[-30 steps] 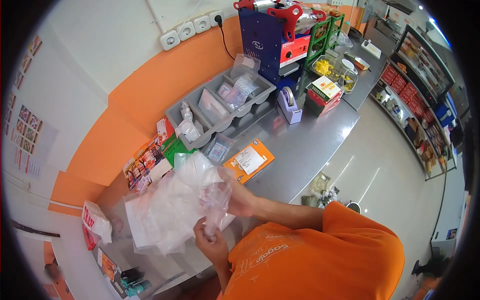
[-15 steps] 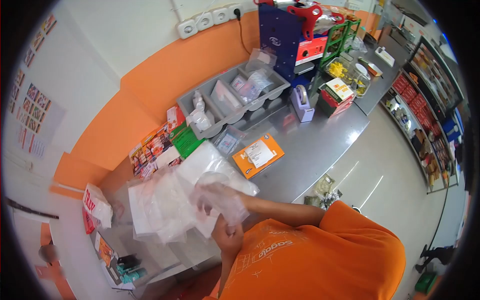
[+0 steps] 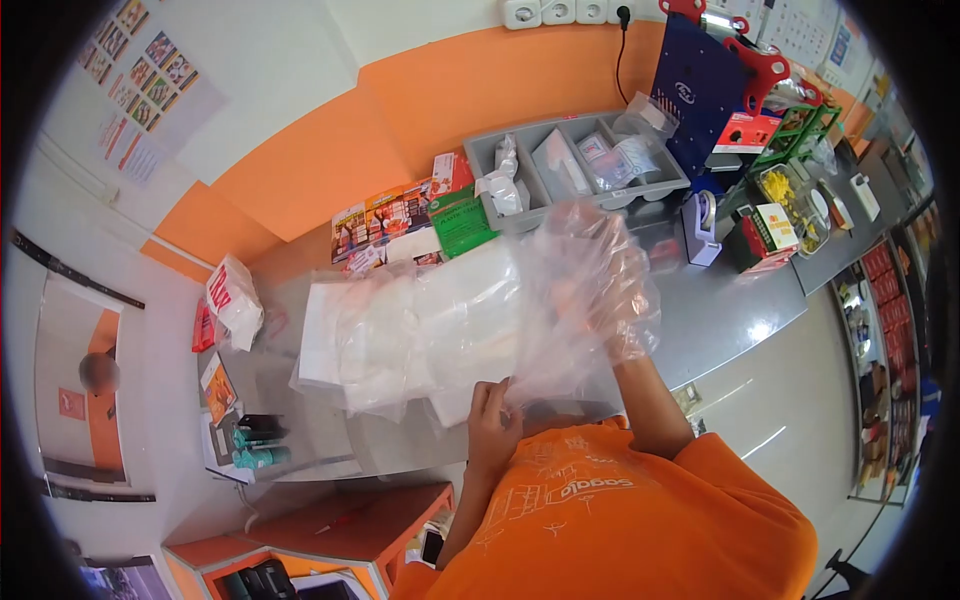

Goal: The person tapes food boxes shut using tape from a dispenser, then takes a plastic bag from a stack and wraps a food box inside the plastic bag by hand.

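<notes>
My right hand (image 3: 610,260) is raised inside a clear plastic bag (image 3: 560,320), which covers it down to the wrist. Its fingers are blurred behind the film. Lower down, my left hand (image 3: 495,415) pinches the bag's lower edge between thumb and fingers. Just left of the bag, a stack of white, plastic-wrapped sheets (image 3: 470,310) lies on the metal table (image 3: 400,440). More clear bags (image 3: 375,345) lie loosely beside and over that stack.
A grey divided bin (image 3: 535,215) stands behind, with a purple tape dispenser (image 3: 700,230) and a blue machine (image 3: 690,95) to its right. Leaflets (image 3: 385,220) and a green packet (image 3: 463,222) lie along the wall. A white bag (image 3: 236,305) sits at the left.
The view has swung left. My right hand has gone up and away from my left hand, inside the bag, which is now spread wider. The orange box is no longer visible.
</notes>
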A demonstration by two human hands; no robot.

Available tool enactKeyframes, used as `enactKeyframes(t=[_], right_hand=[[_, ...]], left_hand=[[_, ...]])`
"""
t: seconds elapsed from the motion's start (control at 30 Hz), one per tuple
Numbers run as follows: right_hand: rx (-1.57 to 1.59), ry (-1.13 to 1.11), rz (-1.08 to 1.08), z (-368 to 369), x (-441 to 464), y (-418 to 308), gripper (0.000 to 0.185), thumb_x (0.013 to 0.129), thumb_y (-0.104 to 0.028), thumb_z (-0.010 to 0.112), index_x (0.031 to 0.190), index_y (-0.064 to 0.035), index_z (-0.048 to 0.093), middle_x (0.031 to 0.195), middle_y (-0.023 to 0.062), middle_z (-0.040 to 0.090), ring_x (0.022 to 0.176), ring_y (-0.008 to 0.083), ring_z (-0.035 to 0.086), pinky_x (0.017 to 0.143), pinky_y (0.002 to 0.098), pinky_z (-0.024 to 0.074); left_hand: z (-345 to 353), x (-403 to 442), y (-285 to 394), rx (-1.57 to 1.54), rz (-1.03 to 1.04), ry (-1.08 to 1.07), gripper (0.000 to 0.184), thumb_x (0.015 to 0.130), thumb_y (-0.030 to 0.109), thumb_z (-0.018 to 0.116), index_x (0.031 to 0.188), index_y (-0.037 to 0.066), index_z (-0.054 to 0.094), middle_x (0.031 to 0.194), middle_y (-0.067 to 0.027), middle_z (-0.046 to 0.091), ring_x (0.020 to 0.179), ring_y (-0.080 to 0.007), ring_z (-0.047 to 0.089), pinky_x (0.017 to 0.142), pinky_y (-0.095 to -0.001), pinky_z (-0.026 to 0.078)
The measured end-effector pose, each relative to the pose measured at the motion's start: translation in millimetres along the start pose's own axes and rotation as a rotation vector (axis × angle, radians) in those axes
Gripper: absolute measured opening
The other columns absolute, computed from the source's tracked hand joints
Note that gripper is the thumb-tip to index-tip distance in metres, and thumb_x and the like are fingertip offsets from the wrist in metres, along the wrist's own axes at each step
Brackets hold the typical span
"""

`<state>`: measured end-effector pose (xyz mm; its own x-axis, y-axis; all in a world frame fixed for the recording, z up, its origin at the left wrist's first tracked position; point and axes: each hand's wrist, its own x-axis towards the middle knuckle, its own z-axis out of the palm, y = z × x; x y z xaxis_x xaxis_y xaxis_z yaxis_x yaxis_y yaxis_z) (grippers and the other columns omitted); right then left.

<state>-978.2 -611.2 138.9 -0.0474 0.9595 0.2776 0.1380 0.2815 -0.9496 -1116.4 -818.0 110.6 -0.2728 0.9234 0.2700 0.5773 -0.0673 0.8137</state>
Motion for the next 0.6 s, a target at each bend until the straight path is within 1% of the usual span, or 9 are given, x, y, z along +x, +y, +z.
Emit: enactKeyframes(t=[0.03, 0.1, 0.17, 0.23, 0.3, 0.37, 0.47, 0.53, 0.6], right_hand=[[-0.278, 0.092, -0.122, -1, 8, -7, 0.054, 0.088, -0.01, 0.069, 0.137, -0.0029, 0.048, 0.137, 0.012, 0.054, 0.125, 0.0171, 0.051, 0.106, 0.0363, 0.0403], [0.035, 0.23, -0.311, -7, 28, -27, 0.056, 0.088, -0.012, 0.07, 0.138, -0.0008, 0.046, 0.132, 0.0126, 0.058, 0.121, 0.0189, 0.055, 0.103, 0.0357, 0.0436], [-0.092, 0.453, -0.478, 3, 26, -34, 0.043, 0.093, -0.016, 0.066, 0.13, 0.0009, 0.053, 0.117, 0.0111, 0.064, 0.109, 0.0195, 0.061, 0.095, 0.0336, 0.0485], [0.004, 0.554, -0.396, 2, 30, -30, 0.033, 0.096, -0.021, 0.062, 0.12, 0.002, 0.059, 0.103, 0.0097, 0.067, 0.097, 0.0199, 0.065, 0.087, 0.0318, 0.0519], [0.317, 0.519, -0.051, -10, 39, -6, 0.031, 0.099, -0.026, 0.06, 0.107, 0.0026, 0.065, 0.088, 0.0082, 0.068, 0.085, 0.0199, 0.067, 0.08, 0.0305, 0.0539], [0.292, 0.262, 0.113, -42, 46, -16, 0.03, 0.101, -0.027, 0.057, 0.11, 0.001, 0.064, 0.095, 0.0072, 0.066, 0.092, 0.0143, 0.062, 0.083, 0.0275, 0.0506], [0.123, 0.106, -0.039, -56, 42, -42, 0.036, 0.099, -0.028, 0.055, 0.122, -0.0004, 0.059, 0.115, 0.014, 0.061, 0.109, 0.0194, 0.059, 0.092, 0.0287, 0.0462], [-0.266, 0.149, -0.56, -44, 38, -54, 0.043, 0.098, -0.031, 0.052, 0.128, -0.0008, 0.056, 0.124, 0.0172, 0.058, 0.117, 0.0249, 0.057, 0.098, 0.0308, 0.0448], [-0.389, 0.144, -0.711, -36, 28, -66, 0.045, 0.098, -0.033, 0.052, 0.13, -0.0013, 0.054, 0.127, 0.0173, 0.056, 0.119, 0.0266, 0.055, 0.1, 0.0329, 0.0437]], left_hand=[[-2, -2, 0, -0.024, 0.013, 0.027, 0.041, 0.076, -0.008, 0.061, 0.117, -0.001, 0.061, 0.093, -0.0143, 0.055, 0.079, -0.0273, 0.058, 0.069, -0.0359, 0.049], [-10, -3, -1, -0.072, 0.049, 0.076, 0.039, 0.074, -0.008, 0.06, 0.113, 0.0, 0.062, 0.09, -0.0135, 0.055, 0.08, -0.0266, 0.059, 0.069, -0.0352, 0.049], [-11, -3, 2, -0.069, 0.091, 0.089, 0.038, 0.075, -0.009, 0.06, 0.112, -0.001, 0.061, 0.1, -0.0142, 0.057, 0.084, -0.0286, 0.061, 0.072, -0.0357, 0.05], [-9, -2, 2, -0.062, 0.113, 0.048, 0.036, 0.076, -0.009, 0.059, 0.111, -0.001, 0.061, 0.106, -0.0149, 0.059, 0.088, -0.0304, 0.062, 0.074, -0.0362, 0.051], [-5, -11, -3, -0.047, 0.107, -0.052, 0.033, 0.076, -0.009, 0.059, 0.108, 0.0, 0.061, 0.108, -0.0154, 0.06, 0.09, -0.0319, 0.063, 0.076, -0.0367, 0.051], [-1, -23, -11, -0.086, 0.047, -0.134, 0.028, 0.078, -0.008, 0.059, 0.105, 0.0, 0.061, 0.108, -0.0153, 0.06, 0.091, -0.0328, 0.063, 0.078, -0.0375, 0.051], [-3, -29, -14, -0.063, 0.073, -0.106, 0.024, 0.08, -0.006, 0.06, 0.103, 0.0, 0.06, 0.108, -0.0154, 0.06, 0.091, -0.0331, 0.063, 0.079, -0.0378, 0.051], [-6, -28, -14, -0.061, 0.053, -0.029, 0.023, 0.081, -0.006, 0.062, 0.103, 0.0, 0.06, 0.105, -0.0155, 0.061, 0.091, -0.0323, 0.063, 0.08, -0.0371, 0.051], [-9, -23, -14, -0.095, -0.036, 0.053, 0.023, 0.081, -0.007, 0.063, 0.104, -0.001, 0.059, 0.102, -0.0157, 0.062, 0.093, -0.0308, 0.064, 0.083, -0.0359, 0.051]])
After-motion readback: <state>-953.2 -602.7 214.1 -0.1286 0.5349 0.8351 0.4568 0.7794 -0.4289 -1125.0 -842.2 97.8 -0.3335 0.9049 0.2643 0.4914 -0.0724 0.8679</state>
